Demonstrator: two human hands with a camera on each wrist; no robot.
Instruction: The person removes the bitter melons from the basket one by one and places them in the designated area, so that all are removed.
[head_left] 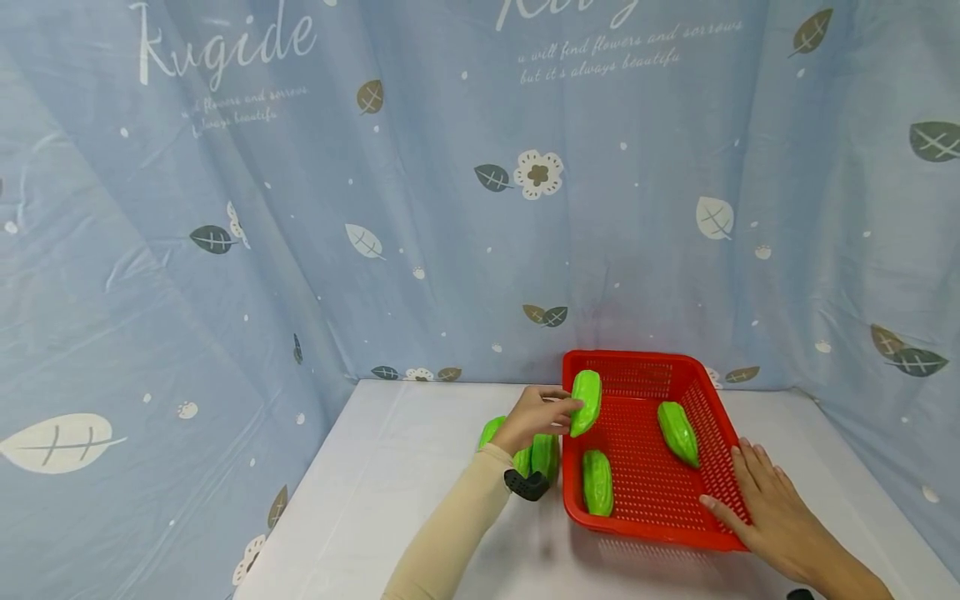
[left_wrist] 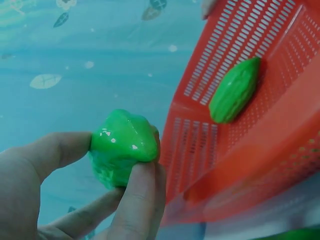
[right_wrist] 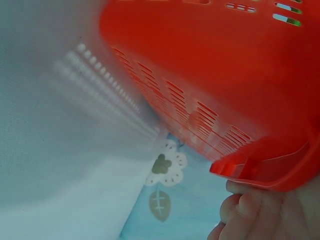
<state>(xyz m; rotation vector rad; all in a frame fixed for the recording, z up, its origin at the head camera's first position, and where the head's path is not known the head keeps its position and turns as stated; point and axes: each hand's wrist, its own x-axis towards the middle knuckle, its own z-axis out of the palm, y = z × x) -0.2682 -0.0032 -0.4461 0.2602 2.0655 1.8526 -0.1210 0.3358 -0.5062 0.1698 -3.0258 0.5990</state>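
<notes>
My left hand (head_left: 542,414) pinches a glossy green star fruit (head_left: 587,403) between thumb and fingertips, over the left rim of a red plastic basket (head_left: 637,532). The left wrist view shows this held star fruit (left_wrist: 122,145) end-on, with its lobed ridges. Inside the basket lie two more: one star fruit (head_left: 597,483) near the front left corner and another star fruit (head_left: 678,433) towards the right wall. My right hand (head_left: 772,512) lies with extended fingers against the basket's right rim. In the right wrist view, the fingers (right_wrist: 255,210) are right at the rim.
Several green star fruits (head_left: 544,457) lie on the white table (head_left: 405,467) just left of the basket, partly hidden by my left wrist. A blue curtain (head_left: 450,250) with leaf and flower prints hangs close behind the basket.
</notes>
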